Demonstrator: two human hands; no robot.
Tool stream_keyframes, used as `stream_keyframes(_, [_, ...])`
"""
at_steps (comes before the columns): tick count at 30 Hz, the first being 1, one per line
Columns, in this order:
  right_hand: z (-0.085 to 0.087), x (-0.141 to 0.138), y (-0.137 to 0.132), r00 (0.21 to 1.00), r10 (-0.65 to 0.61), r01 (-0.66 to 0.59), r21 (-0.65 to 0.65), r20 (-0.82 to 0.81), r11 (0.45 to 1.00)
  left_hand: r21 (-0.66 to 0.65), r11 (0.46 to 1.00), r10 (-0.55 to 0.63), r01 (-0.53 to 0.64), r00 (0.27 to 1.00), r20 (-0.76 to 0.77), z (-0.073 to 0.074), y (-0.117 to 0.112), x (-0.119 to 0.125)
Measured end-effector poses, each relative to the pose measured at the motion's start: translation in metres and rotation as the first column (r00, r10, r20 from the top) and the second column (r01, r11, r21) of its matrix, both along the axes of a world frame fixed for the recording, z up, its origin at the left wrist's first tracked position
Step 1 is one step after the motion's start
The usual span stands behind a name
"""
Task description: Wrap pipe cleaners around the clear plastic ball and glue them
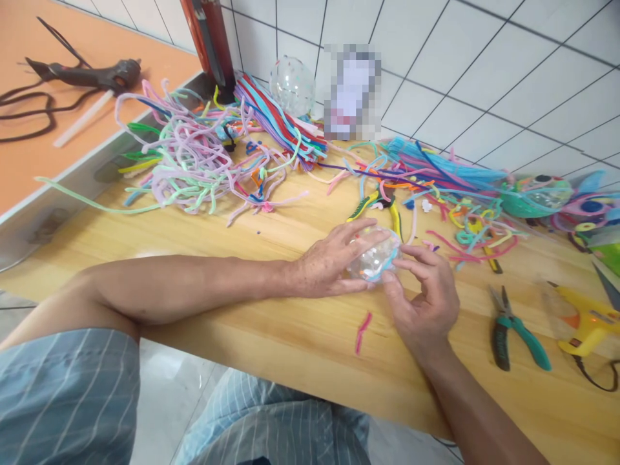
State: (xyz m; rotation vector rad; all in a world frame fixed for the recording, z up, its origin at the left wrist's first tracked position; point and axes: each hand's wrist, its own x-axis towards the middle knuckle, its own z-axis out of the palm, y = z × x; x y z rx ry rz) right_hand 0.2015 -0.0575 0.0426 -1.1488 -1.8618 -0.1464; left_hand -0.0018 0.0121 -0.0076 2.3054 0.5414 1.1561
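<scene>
Between my two hands is a clear plastic ball (369, 258) with a light blue pipe cleaner along its right side. My left hand (334, 258) wraps around its left and top, fingers curved over it. From the right, my right hand (423, 284) pinches at the blue strip with thumb and fingertips. A short pink pipe cleaner piece (362, 332) lies on the wooden table (290, 336) just in front of the ball. Behind the ball rest yellow-and-black handled pliers (394, 216), partly hidden by my left hand.
Tangled pipe cleaners (188, 161) heap at the back left, near a straight bundle (281, 119) and another clear ball (292, 84). Teal-handled pliers (516, 336) and a yellow glue gun (588, 320) lie right. A black glue gun (92, 74) sits on the orange surface (159, 64).
</scene>
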Motion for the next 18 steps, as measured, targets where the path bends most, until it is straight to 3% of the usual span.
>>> stream_keyframes(18, [-0.0024,-0.0011,-0.0015,1.000,-0.002,0.002,-0.003,-0.022,1.000,0.021,1.000,-0.010,0.010,1.000,0.002,0.0009,0.0010,-0.0018])
